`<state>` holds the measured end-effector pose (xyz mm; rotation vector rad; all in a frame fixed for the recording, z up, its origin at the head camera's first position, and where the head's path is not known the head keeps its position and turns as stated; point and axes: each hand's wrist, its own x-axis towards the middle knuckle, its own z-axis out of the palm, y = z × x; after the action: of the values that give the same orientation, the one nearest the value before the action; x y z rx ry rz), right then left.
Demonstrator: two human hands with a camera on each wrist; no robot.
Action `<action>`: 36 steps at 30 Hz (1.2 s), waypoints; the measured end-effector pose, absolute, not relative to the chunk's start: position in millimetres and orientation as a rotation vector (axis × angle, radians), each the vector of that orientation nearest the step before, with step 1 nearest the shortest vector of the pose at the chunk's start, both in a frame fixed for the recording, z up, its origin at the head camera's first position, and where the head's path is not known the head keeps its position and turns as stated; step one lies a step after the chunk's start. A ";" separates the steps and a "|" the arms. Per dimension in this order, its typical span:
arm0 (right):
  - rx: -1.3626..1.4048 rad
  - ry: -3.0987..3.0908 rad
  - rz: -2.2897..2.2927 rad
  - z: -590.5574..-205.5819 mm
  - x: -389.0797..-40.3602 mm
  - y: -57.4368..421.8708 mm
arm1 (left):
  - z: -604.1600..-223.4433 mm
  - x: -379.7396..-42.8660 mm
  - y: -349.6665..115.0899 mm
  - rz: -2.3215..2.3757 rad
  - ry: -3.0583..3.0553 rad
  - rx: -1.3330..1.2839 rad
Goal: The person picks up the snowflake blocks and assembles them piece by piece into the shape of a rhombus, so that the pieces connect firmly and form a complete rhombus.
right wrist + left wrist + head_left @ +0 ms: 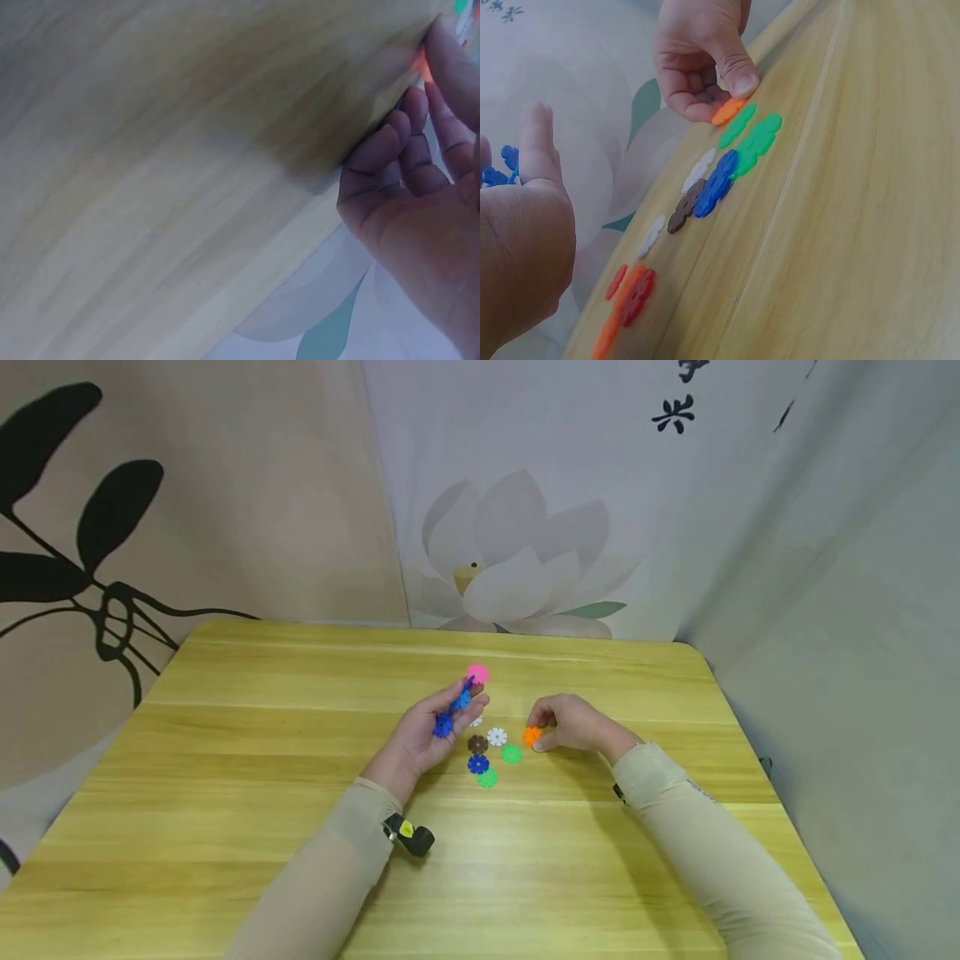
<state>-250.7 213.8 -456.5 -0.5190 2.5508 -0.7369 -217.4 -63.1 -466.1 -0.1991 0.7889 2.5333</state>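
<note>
Palm up over the table, my left hand [418, 737] holds a joined chain of flower-shaped plastic discs between thumb and fingers. Blue discs [443, 725] make up the near part of the chain, and a pink disc [478, 673] sits at its far end. My right hand [579, 723] pinches an orange disc [532, 737] by its edge, thumb in front, close over the tabletop. Between the hands lie a white disc [497, 737], a brown disc [477, 744], a dark blue disc [477, 764] and two green discs [512, 753].
In the left wrist view, red discs [638, 298] and another orange disc [609, 330] lie on the table beyond the white ones. The wooden table [225, 735] reaches back to a printed curtain [525, 460]. A small black camera [411, 835] is strapped to my left wrist.
</note>
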 end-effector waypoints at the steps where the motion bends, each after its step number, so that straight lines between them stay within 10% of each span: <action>1: -0.521 2.551 -0.740 -455.2 -251.3 213.4 | -465.3 -217.7 -63.4 2.533 0.818 -0.188; 36: -0.306 2.597 -1.571 -418.1 -246.5 151.2 | -450.0 -216.4 -61.8 2.373 1.138 -0.130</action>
<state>-246.5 151.2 -418.1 -0.3065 2.5975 -1.5708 -216.4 -61.8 -450.0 -0.1300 1.1384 2.3735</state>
